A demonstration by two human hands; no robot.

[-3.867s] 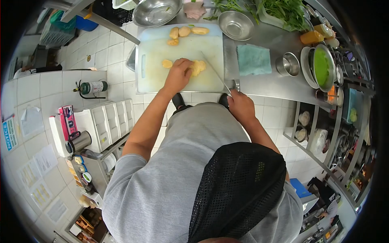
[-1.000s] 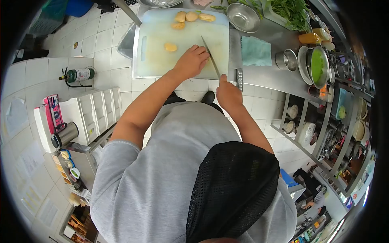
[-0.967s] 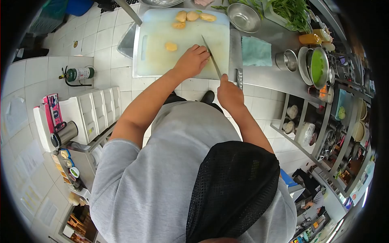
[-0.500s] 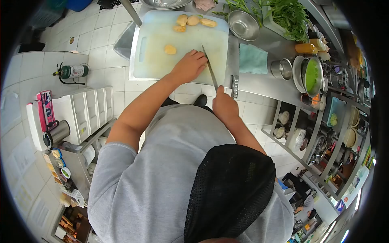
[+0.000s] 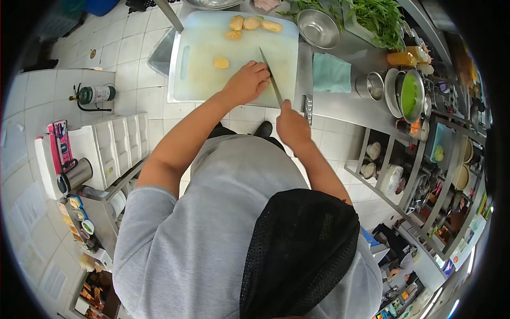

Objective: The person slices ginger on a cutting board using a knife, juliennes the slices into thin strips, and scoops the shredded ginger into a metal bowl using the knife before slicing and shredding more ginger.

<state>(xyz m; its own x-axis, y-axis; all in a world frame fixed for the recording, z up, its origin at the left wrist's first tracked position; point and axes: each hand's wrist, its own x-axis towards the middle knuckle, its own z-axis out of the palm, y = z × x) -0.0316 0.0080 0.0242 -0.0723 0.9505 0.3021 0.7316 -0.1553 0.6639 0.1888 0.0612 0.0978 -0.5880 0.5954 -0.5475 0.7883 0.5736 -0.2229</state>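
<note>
We stand at a steel counter [image 5: 326, 102] in a tiled kitchen, a pale board [image 5: 202, 58] lying flat in front of us with its near edge close to our body. Our right hand [image 5: 293, 126] is closed around the handle of the knife [image 5: 272, 80], just past that edge, and the blade slants forward and left over the board. Our left hand [image 5: 247, 83] is over the board with fingers bunched narrow beside the blade; we cannot tell what, if anything, is under them. Four yellow chunks [image 5: 250, 23] sit near the far edge, and a lone chunk [image 5: 221, 63] lies left of the left hand. The open room runs between those far chunks and our hands, with a slimmer strip right of the blade. A post [image 5: 169, 13] rises by the far left corner, and a bin [image 5: 161, 56] stands beside the left edge. Rightward come a cloth [image 5: 331, 73], a bowl [image 5: 317, 29], a cup [image 5: 370, 86] and greens [image 5: 374, 21]. Tiled floor [image 5: 125, 50] spreads leftward; racks [image 5: 387, 154] stand at the right.
</note>
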